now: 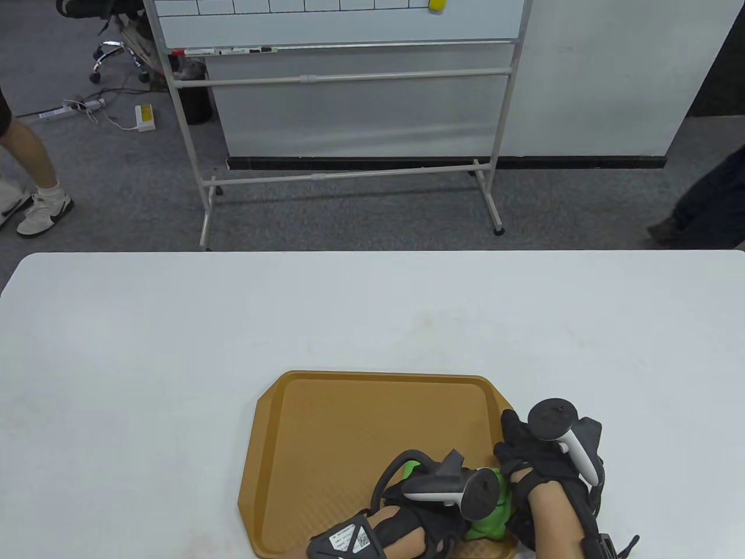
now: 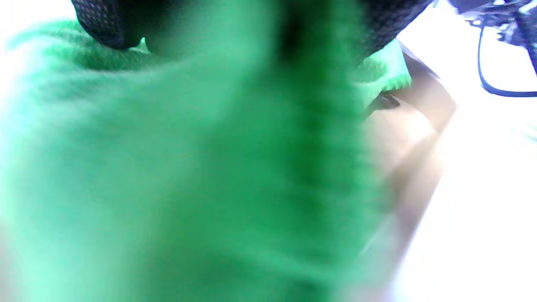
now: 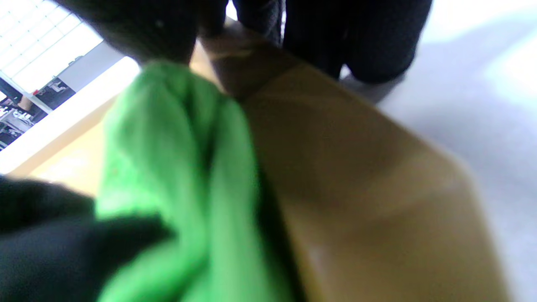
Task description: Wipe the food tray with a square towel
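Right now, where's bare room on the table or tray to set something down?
Bare: the table left of and beyond the tray, plus the tray's far and left floor. Crowded: the tray's near right corner, where the left hand presses the green towel and the right hand rests on the rim.

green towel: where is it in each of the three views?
Table view: green towel bunched in the tray's near right corner, between both hands.
Left wrist view: fills most of the frame, blurred.
Right wrist view: lower left of centre.
Shared landmark: orange food tray.
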Tool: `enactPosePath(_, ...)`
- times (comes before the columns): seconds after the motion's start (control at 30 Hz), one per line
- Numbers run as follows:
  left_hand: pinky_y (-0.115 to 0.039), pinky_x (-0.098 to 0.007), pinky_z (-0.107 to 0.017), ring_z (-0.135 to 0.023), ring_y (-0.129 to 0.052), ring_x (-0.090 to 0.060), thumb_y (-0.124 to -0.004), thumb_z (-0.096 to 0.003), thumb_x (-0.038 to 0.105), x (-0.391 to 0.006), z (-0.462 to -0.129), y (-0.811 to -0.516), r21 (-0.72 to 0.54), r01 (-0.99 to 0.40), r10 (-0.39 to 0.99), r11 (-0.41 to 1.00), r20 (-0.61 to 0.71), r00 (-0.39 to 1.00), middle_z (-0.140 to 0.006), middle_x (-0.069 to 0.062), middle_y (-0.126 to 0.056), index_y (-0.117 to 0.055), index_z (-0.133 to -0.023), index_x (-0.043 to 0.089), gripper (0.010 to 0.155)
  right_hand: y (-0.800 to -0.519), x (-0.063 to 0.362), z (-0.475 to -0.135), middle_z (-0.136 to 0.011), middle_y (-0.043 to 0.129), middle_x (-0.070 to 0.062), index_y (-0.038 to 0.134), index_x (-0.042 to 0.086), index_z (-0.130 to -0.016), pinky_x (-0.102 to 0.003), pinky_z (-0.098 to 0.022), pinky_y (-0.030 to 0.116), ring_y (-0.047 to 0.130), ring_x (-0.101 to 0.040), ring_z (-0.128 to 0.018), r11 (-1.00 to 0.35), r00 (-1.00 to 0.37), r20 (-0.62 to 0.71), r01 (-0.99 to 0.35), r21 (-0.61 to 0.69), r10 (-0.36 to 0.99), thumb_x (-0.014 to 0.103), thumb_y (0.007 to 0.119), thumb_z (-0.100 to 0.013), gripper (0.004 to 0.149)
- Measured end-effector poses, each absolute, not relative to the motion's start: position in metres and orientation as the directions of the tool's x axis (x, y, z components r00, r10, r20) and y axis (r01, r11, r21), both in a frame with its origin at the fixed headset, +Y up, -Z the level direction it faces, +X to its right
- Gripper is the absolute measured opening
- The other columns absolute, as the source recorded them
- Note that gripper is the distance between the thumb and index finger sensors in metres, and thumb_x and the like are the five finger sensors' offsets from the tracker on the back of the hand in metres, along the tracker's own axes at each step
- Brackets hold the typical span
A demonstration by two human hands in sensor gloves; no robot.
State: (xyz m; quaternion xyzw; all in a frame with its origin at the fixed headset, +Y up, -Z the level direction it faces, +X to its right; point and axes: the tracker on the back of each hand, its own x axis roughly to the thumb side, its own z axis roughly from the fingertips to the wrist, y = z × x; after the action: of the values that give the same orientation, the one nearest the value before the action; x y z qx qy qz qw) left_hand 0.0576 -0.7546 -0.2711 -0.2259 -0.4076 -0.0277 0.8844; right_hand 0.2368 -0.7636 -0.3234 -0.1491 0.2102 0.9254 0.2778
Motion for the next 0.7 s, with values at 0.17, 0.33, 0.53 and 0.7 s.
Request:
enactPosePath(0.17,-0.058,-0.053,-0.064,-0.086,-0.063,-0.032,-0.076,-0.0511,0.024,0.044,-0.264,-0.756,-0.403,0.229,0.199,0.886,0.776,0.599,-0.111,0.004,-0.049,-0.064,-0.098,0.050,0.055,-0.764,0.235,-0.323,-0.118,0.049,-0.004,0.038,0.036,-0.106,-0.051,-0.059,0.070,0.081,-0.030,-0.077,-0.762,-0.806,-0.390,-0.570,0.308,0.445,0.047,0.073,-0.050,0.067)
enactPosePath(0.33,-0.057,-0.053,-0.066,-0.091,-0.061,-0.030,-0.075,-0.0508,0.023,0.030,-0.259,-0.759,-0.349,0.212,0.181,0.913,0.813,0.554,-0.110,0.006,-0.051,-0.067,-0.094,0.052,0.053,-0.764,0.234,-0.323,-0.119,0.047,-0.002,0.037,0.036,-0.106,-0.051,-0.059,0.069,0.080,-0.030,-0.078,-0.763,-0.809,-0.389,-0.566,0.312,0.442,0.048,0.073,-0.050,0.068)
enactPosePath(0.53,-0.059,-0.051,-0.064,-0.089,-0.062,-0.028,-0.076,-0.0506,0.025,-0.009,-0.264,-0.760,-0.380,0.187,0.207,0.906,0.781,0.589,-0.108,0.007,-0.053,-0.067,-0.094,0.052,0.052,-0.766,0.229,-0.324,-0.119,0.037,-0.002,0.027,0.036,-0.105,-0.051,-0.062,0.065,0.074,-0.029,-0.080,-0.758,-0.834,-0.379,-0.534,0.375,0.400,0.041,0.082,-0.048,0.079)
enactPosePath(0.7,-0.059,-0.051,-0.065,-0.088,-0.063,-0.027,-0.080,-0.0505,0.023,-0.068,-0.275,-0.756,-0.508,0.191,0.263,0.840,0.689,0.675,-0.105,0.008,-0.057,-0.075,-0.090,0.051,0.048,-0.767,0.225,-0.324,-0.119,0.032,-0.002,0.022,0.035,-0.104,-0.050,-0.063,0.063,0.071,-0.028,-0.081,-0.767,-0.851,-0.375,-0.506,0.395,0.368,0.039,0.081,-0.048,0.082)
